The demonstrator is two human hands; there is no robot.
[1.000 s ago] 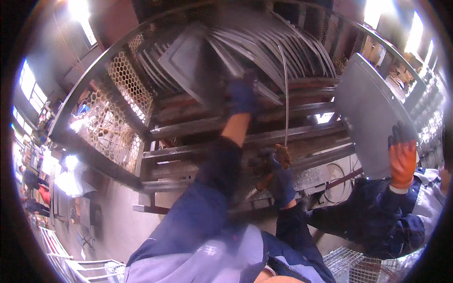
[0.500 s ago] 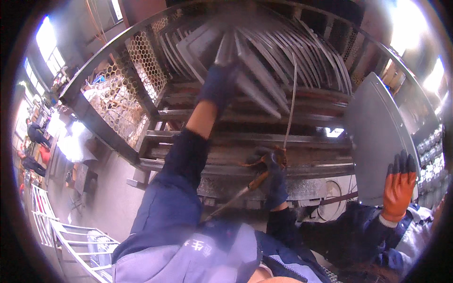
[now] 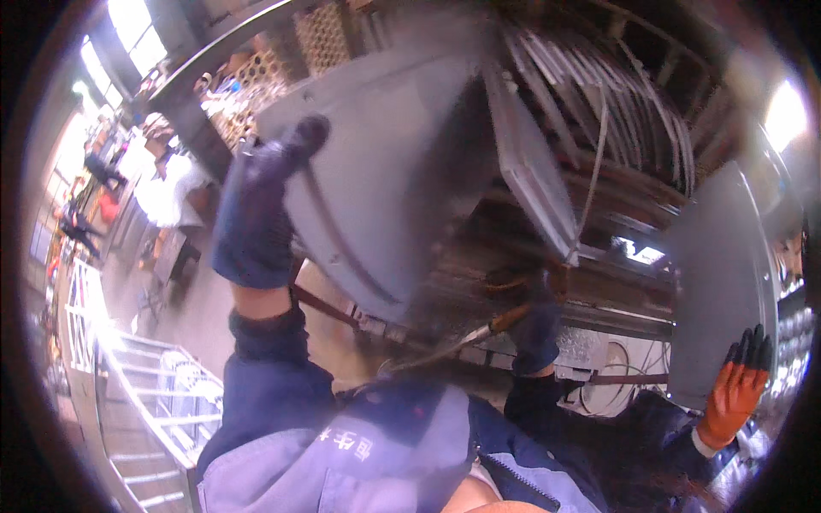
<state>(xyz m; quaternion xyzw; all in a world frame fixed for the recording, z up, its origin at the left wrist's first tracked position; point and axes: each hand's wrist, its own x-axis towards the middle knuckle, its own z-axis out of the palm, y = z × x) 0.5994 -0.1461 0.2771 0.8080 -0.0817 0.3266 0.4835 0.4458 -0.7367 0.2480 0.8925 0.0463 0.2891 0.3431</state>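
My left hand (image 3: 265, 197), in a dark glove, is closed on the near left edge of a large grey metal panel (image 3: 368, 162), its thumb lying over the face. The panel tilts across the rack, blurred along its right side. My right hand (image 3: 537, 329), also dark-gloved, is wrapped around the brownish grip of a long thin rod (image 3: 466, 341) that slants down to the left. A pale cable or rod (image 3: 596, 162) rises above that hand. Just beyond it, another grey panel (image 3: 539, 175) leans on edge.
Several panels (image 3: 629, 120) stand in a row inside the dark metal rack (image 3: 624, 318). At right, a co-worker's orange-gloved hand (image 3: 731, 398) rests against a separate grey panel (image 3: 718, 282). White railings (image 3: 154, 398) stand at lower left, with people (image 3: 103, 167) farther off.
My left hand has swung left and nearer, pulling the grey panel away from the row. My right hand keeps its grip on the rod. The view has shifted slightly.
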